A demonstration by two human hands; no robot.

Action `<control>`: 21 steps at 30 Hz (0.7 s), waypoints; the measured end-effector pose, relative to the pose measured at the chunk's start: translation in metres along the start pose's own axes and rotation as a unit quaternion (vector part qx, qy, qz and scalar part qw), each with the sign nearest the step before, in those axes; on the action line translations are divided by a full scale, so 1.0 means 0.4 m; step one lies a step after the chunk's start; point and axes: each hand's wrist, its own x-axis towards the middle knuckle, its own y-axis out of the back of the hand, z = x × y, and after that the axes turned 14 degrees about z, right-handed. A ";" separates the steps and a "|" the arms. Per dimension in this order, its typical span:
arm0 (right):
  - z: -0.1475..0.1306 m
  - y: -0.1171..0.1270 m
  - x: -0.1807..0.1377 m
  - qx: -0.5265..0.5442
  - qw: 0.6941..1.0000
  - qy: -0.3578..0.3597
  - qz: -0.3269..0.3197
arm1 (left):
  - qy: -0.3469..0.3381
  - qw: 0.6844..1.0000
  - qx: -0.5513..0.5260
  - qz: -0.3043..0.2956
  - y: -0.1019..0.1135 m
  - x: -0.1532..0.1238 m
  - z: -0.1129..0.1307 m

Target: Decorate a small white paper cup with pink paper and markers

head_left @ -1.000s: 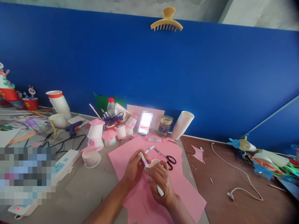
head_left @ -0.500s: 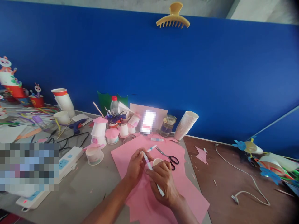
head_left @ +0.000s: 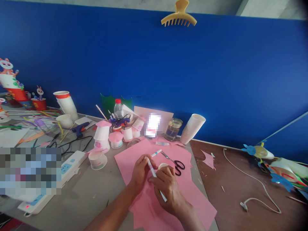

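Between my hands, a white marker (head_left: 152, 169) with a purple band slants across, its upper end at the fingers of my left hand (head_left: 141, 171). My right hand (head_left: 168, 186) is closed round the lower part of that marker. Just behind the right knuckles shows the rim of a white paper cup (head_left: 162, 166); whether the hand touches it is hidden. Under both hands lie pink paper sheets (head_left: 192, 203). A second marker (head_left: 156, 153) with a blue band rests on the paper beyond the left fingers. Black-handled scissors (head_left: 178, 166) lie to its right.
A phone (head_left: 153, 125) leans at the back, beside a glass jar (head_left: 173, 130) and a stack of paper cups (head_left: 193, 128). Pink-and-white cup pieces (head_left: 101, 134) stand at left, near a glue gun (head_left: 80, 128) and a power strip (head_left: 51, 183). A white cable (head_left: 255, 179) lies right.
The view has shifted very slightly. Both hands stay nearly in place on the marker, with only a small movement of the fingers.
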 end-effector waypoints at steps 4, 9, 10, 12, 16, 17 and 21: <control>-0.005 -0.002 0.000 0.000 1.000 -0.003 -0.004 | -0.010 1.000 0.008 0.008 -0.002 -0.003 -0.009; -0.003 -0.004 0.000 0.014 1.000 0.002 0.009 | -0.013 1.000 0.007 0.024 -0.004 -0.006 -0.015; -0.002 -0.005 -0.001 0.018 1.000 0.003 0.014 | -0.013 1.000 0.008 0.027 -0.003 -0.007 -0.016; 0.000 -0.010 -0.003 0.024 0.999 0.004 0.022 | -0.016 0.999 0.009 0.028 -0.002 -0.009 -0.016; 0.002 -0.020 -0.005 0.020 1.000 0.001 0.024 | -0.021 0.999 0.013 0.020 -0.002 -0.012 -0.017; 0.002 -0.021 -0.005 0.015 1.000 0.002 0.025 | -0.026 0.999 0.018 0.018 -0.003 -0.013 -0.016; 0.004 -0.018 0.000 -0.015 1.000 0.013 0.017 | -0.058 0.997 0.038 0.026 -0.008 -0.011 -0.014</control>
